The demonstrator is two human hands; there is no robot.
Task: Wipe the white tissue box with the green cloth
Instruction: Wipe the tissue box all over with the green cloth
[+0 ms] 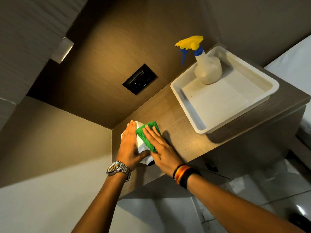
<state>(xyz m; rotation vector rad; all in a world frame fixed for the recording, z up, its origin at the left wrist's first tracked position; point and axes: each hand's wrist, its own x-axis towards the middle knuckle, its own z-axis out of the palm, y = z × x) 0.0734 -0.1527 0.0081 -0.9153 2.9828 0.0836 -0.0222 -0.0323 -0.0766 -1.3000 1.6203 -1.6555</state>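
Observation:
The white tissue box (141, 143) stands at the left end of a wooden counter (181, 128), close to the corner of the wall. My left hand (129, 145) lies flat against the box's left side and steadies it, thumb wrapped round the near end. A green cloth (144, 135) is spread over the box's right side and top. My right hand (159, 148) presses flat on the cloth with fingers stretched out. Most of the box is hidden by the hands and cloth.
A white tray (262, 81) sits on the right half of the counter, holding a spray bottle (207, 68) with a yellow and blue trigger head. A dark socket panel (140, 79) is set in the wooden back wall. The counter's front edge drops to a tiled floor.

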